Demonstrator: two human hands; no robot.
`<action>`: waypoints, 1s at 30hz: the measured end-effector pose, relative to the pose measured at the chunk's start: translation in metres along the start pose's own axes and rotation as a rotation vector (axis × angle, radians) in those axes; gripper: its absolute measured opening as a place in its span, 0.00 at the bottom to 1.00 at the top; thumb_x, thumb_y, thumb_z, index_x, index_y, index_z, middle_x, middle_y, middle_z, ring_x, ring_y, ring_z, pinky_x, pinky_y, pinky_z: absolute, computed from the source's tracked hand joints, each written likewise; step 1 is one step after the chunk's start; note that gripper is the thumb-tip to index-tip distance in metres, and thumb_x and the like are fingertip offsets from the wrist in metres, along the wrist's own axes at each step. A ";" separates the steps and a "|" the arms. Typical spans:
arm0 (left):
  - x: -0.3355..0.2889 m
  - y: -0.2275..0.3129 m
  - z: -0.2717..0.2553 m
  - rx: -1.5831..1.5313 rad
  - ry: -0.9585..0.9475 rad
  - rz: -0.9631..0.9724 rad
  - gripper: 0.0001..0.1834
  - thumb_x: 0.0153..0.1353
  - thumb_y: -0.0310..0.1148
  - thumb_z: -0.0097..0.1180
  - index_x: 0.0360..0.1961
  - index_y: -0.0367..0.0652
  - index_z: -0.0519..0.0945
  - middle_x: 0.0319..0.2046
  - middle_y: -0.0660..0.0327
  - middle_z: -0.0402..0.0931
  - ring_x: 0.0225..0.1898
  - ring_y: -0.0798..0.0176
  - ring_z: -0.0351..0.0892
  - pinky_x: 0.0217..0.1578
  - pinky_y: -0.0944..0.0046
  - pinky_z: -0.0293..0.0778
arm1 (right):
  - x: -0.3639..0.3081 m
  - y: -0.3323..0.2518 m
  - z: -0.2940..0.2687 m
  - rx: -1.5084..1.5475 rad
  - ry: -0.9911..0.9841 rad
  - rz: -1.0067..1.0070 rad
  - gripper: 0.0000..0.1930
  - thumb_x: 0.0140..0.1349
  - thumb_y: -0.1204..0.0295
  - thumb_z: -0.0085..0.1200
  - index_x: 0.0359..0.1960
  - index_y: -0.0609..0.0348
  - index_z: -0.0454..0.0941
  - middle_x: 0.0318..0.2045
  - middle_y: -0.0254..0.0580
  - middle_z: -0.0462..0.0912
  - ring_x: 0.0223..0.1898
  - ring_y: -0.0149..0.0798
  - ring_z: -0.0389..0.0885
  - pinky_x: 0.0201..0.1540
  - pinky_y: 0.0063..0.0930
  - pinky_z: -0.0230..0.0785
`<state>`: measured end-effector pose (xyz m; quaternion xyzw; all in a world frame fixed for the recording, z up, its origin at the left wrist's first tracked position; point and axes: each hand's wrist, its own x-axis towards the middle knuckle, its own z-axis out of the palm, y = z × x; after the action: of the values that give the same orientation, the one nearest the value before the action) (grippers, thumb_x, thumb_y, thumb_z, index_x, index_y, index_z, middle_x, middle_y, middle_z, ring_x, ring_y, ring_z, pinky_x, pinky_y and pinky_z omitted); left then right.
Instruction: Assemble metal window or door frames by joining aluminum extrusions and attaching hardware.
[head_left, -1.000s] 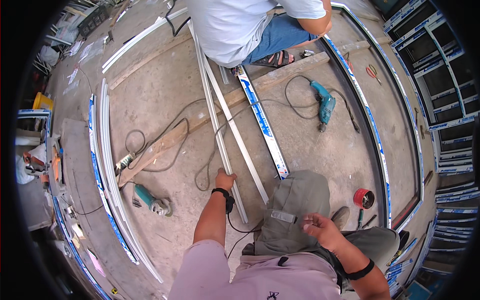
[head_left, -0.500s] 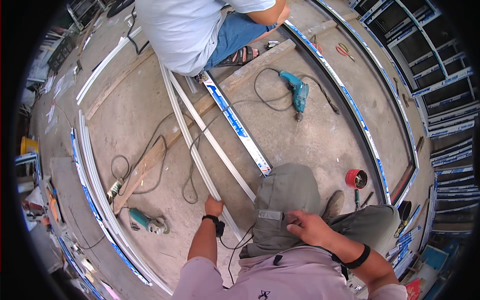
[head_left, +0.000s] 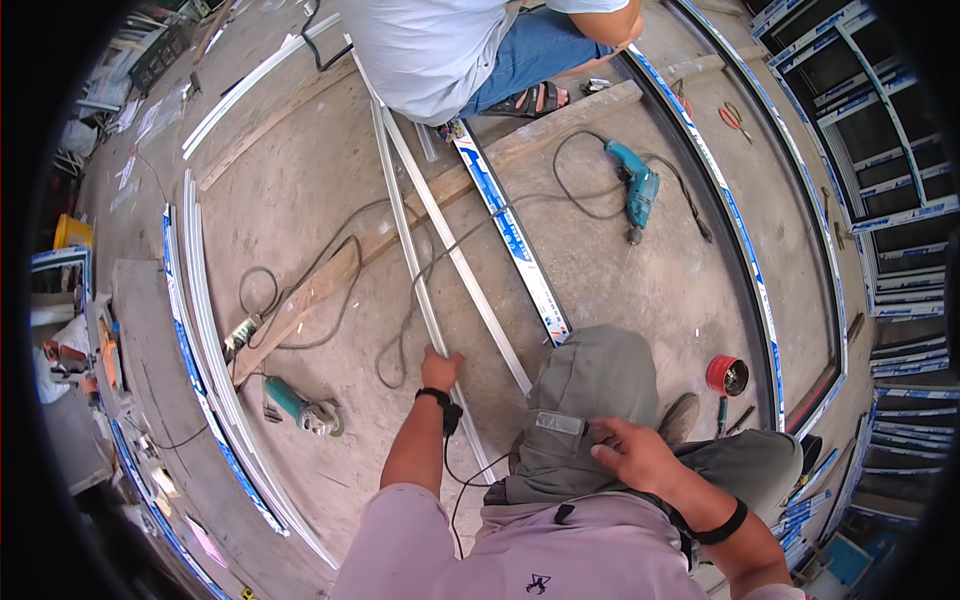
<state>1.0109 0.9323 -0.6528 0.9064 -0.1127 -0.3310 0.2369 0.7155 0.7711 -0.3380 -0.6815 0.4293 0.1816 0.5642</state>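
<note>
My left hand (head_left: 441, 369) is closed round a long white strip (head_left: 421, 285), close to its near end. The strip slants away over the floor, and its far part meets a second white strip (head_left: 470, 280). Resting on my grey trouser leg (head_left: 600, 375), my right hand (head_left: 632, 452) has its fingers apart and holds nothing. Beyond the knee lies a profile (head_left: 512, 238) with blue and white film, its far end beside a crouching person (head_left: 430, 60) in a pale shirt and jeans.
A teal drill (head_left: 635, 190) with its cord lies right of the profile. At left are an angle grinder (head_left: 305, 408), a wooden beam (head_left: 330, 275) and more white strips (head_left: 215, 360). A red tin (head_left: 727, 375) stands near my foot, inside a large film-covered frame (head_left: 745, 255).
My view has shifted, so the scene sits further right. The far part of the held strip has swung toward the second strip. My right hand stays on my leg.
</note>
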 end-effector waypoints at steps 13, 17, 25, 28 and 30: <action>-0.054 -0.076 -0.007 -0.258 -0.415 -0.049 0.19 0.46 0.27 0.60 0.42 0.33 0.81 0.37 0.48 0.84 0.42 0.49 0.83 0.44 0.57 0.76 | -0.014 0.009 0.002 -0.117 0.036 -0.069 0.23 0.63 0.62 0.56 0.58 0.59 0.72 0.46 0.56 0.81 0.47 0.56 0.81 0.51 0.44 0.73; -0.098 -0.116 -0.032 -0.373 -0.740 -0.312 0.13 0.45 0.25 0.61 0.36 0.39 0.82 0.33 0.57 0.84 0.35 0.58 0.82 0.35 0.59 0.74 | -0.008 0.004 -0.004 -0.187 0.051 -0.103 0.23 0.64 0.61 0.55 0.58 0.58 0.71 0.46 0.57 0.81 0.47 0.58 0.80 0.50 0.46 0.72; -0.189 -0.184 -0.120 0.079 -0.941 -0.479 0.17 0.45 0.24 0.68 0.40 0.39 0.84 0.34 0.61 0.84 0.35 0.61 0.82 0.35 0.59 0.75 | -0.008 -0.014 -0.013 -0.218 0.097 -0.233 0.24 0.63 0.63 0.56 0.58 0.59 0.71 0.47 0.54 0.81 0.48 0.57 0.80 0.50 0.47 0.73; -0.206 -0.206 -0.158 0.214 -0.953 -0.476 0.19 0.43 0.25 0.70 0.40 0.38 0.84 0.33 0.60 0.84 0.36 0.60 0.82 0.38 0.60 0.76 | -0.013 -0.010 -0.012 -0.215 0.060 -0.253 0.24 0.63 0.63 0.56 0.58 0.59 0.71 0.47 0.53 0.80 0.48 0.57 0.80 0.50 0.48 0.73; -0.212 -0.207 -0.182 0.318 -0.921 -0.421 0.19 0.42 0.25 0.70 0.40 0.37 0.84 0.33 0.59 0.84 0.36 0.60 0.82 0.39 0.61 0.76 | -0.014 -0.008 -0.013 -0.211 0.060 -0.280 0.24 0.62 0.64 0.56 0.59 0.59 0.71 0.48 0.52 0.80 0.47 0.57 0.80 0.49 0.48 0.73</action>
<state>0.9795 1.2520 -0.5191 0.6950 -0.0694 -0.7140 -0.0492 0.7109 0.7647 -0.3187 -0.7951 0.3255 0.1246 0.4964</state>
